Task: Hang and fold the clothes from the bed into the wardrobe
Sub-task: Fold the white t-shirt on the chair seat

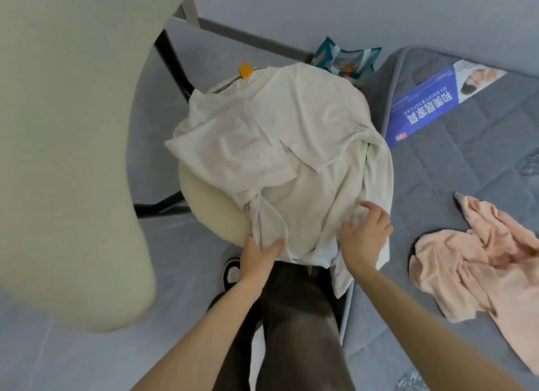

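A white T-shirt (280, 145) lies crumpled over a round cream stool (210, 204) in the middle of the view. My left hand (256, 256) grips the shirt's near hem at the stool's front edge, thumb over the cloth. My right hand (364, 236) rests on the shirt's right near part with fingers curled into the fabric. A peach garment (478, 268) lies bunched on the grey bed (466, 163) to the right. The wardrobe is out of view.
A large cream-coloured rounded furniture piece (64, 128) fills the left. Black metal legs (172, 61) stand behind the stool. A blue printed label (431, 99) lies on the mattress and a teal packet (347, 58) lies by the wall. My dark trousers and a shoe (230, 271) are below.
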Available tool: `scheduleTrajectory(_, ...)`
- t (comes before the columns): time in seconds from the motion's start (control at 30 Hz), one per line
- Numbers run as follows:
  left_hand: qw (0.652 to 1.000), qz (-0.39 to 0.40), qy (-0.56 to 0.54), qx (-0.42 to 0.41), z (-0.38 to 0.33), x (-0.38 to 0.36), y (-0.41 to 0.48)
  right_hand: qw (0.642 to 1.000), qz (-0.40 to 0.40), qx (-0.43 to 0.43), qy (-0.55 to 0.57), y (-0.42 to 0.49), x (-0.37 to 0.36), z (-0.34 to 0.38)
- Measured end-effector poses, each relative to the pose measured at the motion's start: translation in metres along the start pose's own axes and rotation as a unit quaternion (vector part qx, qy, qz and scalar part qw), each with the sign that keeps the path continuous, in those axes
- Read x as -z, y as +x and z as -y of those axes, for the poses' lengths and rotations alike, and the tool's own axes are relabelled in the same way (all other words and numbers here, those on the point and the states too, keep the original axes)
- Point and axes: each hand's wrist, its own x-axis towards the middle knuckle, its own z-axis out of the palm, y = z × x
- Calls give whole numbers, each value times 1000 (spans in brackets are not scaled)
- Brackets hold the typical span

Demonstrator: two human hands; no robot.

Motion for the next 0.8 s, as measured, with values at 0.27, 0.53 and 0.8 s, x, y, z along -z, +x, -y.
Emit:
scheduleTrajectory(0.27, 988, 70, 79, -114, 25, -1, -15, 980, 72, -184, -14, -15, 16, -54)
scheduleTrajectory(0.53, 943, -13, 91, -319, 8, -4, -43, 976, 104, -113, 151, -9, 45, -45)
scheduleTrajectory(0.8, 994, 25, -34, -99, -6, -25, -62, 980, 27, -145, 135, 32, 110, -59)
